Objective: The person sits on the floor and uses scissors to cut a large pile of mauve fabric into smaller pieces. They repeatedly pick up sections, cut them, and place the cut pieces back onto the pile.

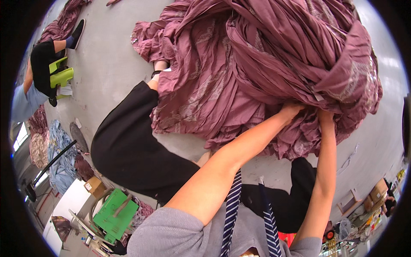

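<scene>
A large heap of mauve fabric (201, 92) with pale patterned bands lies on the floor in front of me, in deep folds. My left hand (293, 109) reaches into the heap's near right part; its fingers curl into the folds and look closed on the cloth. Close beside it, my right hand (325, 115) is pushed in under a fold. Cloth covers the fingers of that hand, so their grip cannot be seen. My legs in black trousers (128, 137) are spread to either side, and part of the fabric lies over my left ankle.
At the far left a person (40, 64) sits on a green plastic stool (62, 77), with more mauve cloth nearby. Lower left are a blue cloth pile (61, 150), a cardboard box (95, 186) and a green machine (115, 214). Cartons (377, 190) and clutter stand lower right.
</scene>
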A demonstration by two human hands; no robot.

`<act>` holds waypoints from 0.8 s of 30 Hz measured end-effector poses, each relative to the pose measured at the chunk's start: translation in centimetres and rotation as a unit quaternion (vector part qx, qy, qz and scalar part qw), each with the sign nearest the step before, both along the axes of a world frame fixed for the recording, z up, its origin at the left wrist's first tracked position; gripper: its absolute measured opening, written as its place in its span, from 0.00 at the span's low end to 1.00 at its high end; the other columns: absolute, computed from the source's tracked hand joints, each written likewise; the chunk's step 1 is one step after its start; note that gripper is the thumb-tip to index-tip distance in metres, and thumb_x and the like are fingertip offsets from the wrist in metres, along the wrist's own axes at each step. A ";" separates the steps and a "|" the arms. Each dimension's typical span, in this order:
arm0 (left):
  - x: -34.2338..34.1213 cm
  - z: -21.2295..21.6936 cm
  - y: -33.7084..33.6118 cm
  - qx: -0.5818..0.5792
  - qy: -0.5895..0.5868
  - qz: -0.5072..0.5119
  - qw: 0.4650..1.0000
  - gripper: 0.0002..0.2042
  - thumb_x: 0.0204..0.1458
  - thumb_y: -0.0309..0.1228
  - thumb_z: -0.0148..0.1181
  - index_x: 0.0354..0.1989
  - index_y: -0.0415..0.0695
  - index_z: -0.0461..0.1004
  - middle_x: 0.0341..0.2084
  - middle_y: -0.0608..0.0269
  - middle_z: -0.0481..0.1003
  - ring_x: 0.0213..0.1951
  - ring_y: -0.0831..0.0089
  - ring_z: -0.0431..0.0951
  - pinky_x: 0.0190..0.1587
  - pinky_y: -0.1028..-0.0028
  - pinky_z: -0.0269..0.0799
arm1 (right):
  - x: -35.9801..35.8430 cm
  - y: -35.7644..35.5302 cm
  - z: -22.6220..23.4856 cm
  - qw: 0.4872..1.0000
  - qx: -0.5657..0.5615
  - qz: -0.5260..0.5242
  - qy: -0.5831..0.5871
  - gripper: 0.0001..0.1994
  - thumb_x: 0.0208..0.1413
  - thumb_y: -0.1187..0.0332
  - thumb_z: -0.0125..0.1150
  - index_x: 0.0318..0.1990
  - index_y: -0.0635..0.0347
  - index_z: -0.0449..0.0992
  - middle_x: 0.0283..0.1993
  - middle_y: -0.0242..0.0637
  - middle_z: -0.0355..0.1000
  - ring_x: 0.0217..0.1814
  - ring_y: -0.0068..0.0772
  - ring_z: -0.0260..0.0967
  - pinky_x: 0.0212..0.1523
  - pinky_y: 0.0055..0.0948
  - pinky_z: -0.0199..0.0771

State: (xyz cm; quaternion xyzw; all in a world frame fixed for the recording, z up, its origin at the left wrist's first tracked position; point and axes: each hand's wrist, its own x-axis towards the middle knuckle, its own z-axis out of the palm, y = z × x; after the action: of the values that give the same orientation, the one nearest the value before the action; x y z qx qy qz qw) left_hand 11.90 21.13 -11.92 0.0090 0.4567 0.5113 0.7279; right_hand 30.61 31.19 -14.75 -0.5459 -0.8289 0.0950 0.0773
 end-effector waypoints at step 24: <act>-17.0 -0.6 -25.7 -0.137 0.483 -0.152 0.852 0.11 0.49 0.27 0.56 0.40 0.37 0.75 0.28 0.59 0.78 0.28 0.75 0.78 0.34 0.77 0.73 | -2.8 -7.2 2.9 0.996 -0.028 -0.015 -0.089 0.17 0.49 0.69 0.48 0.49 0.58 0.69 0.47 0.44 0.69 0.52 0.49 0.63 0.45 0.41 0.71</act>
State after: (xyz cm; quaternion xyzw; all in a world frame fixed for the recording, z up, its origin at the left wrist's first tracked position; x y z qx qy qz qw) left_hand -5.10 -4.60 -12.51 0.2242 0.8090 0.2583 0.4780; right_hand 27.84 23.94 -11.83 -0.5664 -0.8212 0.0684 -0.0106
